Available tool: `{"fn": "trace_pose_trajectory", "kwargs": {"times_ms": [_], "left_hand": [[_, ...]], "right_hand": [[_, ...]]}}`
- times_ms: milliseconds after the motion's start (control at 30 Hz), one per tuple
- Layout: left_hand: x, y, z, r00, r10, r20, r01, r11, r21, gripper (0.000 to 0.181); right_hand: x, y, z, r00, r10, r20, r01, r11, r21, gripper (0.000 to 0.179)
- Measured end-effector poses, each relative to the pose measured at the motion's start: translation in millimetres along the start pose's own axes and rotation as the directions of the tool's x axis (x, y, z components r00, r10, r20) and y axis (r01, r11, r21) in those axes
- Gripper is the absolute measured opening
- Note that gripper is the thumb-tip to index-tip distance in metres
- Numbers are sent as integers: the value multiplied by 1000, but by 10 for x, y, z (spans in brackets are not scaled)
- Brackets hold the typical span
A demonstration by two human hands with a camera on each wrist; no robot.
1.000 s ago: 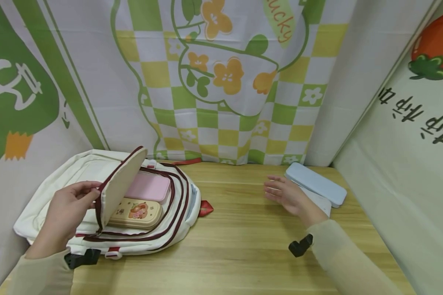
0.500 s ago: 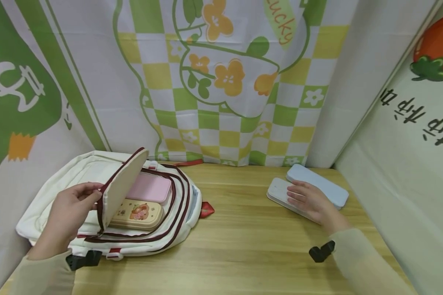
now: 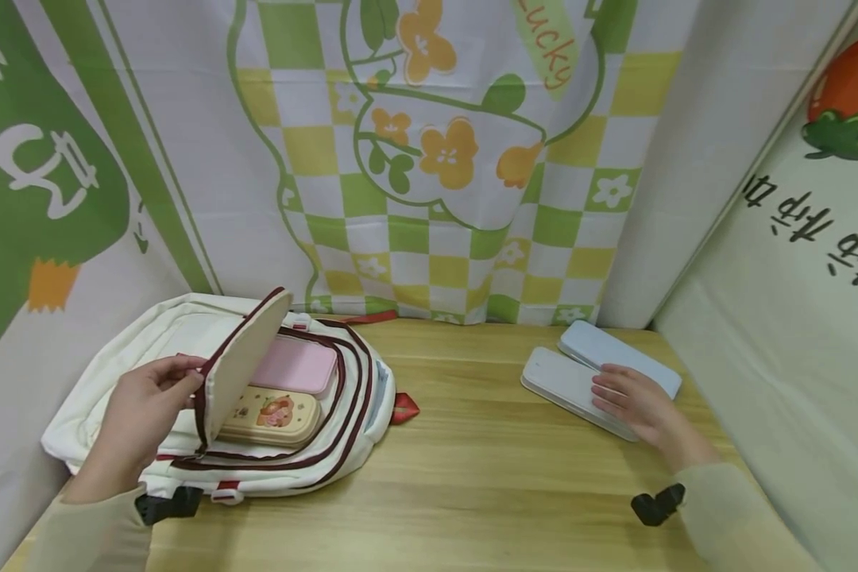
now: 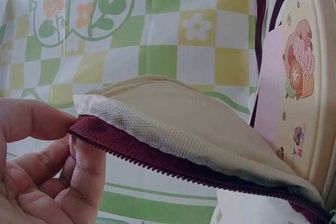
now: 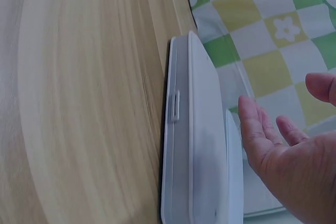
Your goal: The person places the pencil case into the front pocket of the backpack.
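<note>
My left hand point(image 3: 139, 409) pinches the maroon-zippered edge of the cream flap point(image 3: 241, 373) of a white backpack point(image 3: 207, 330), holding the flap raised. In the left wrist view, thumb and fingers meet at the zipper tape point(image 4: 105, 137). Inside the uncovered pocket lie a pink case point(image 3: 300, 364) and a cream pencil case point(image 3: 289, 413) with a cartoon print. On the right, my right hand point(image 3: 636, 405) hovers with loosely extended fingers over the right part of a white pencil case point(image 3: 561, 381), holding nothing. The right wrist view shows this case's side latch point(image 5: 176, 106).
A light blue case point(image 3: 618, 357) lies just behind the white one on the wooden table point(image 3: 465, 461). Printed curtains point(image 3: 436, 262) hang along the back and sides. A red tab point(image 3: 404, 407) sticks out from the backpack's right end.
My right hand has moved right and toward me along the white case, uncovering its left end. My left hand keeps holding the flap up. The head view has shifted slightly.
</note>
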State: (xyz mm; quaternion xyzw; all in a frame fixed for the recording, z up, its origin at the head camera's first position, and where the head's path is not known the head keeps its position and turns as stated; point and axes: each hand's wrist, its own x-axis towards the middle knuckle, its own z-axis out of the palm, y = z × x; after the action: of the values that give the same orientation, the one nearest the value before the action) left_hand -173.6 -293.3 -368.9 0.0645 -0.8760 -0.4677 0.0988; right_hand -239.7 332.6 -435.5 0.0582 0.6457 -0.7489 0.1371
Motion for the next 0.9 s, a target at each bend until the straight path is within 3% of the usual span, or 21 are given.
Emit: {"fn": "trace_pose_trajectory", "kwargs": {"times_ms": [267,633,900], "left_hand": [[-8,-2,0,1000,3,-8,-3,1000,15,32],[-7,-15,20,1000,14,-8,-14,1000,-1,32],[2,-8,12,1000,22,1,-22,1000,5,32]], "right_hand": [[-102,40,-192,1000,2,-12,-2,1000,-2,39],[-167,110,-398,997,26,-70,-22,998,55,25],[-208,138,-544,995,46,-90,-44,999,23,32]]}}
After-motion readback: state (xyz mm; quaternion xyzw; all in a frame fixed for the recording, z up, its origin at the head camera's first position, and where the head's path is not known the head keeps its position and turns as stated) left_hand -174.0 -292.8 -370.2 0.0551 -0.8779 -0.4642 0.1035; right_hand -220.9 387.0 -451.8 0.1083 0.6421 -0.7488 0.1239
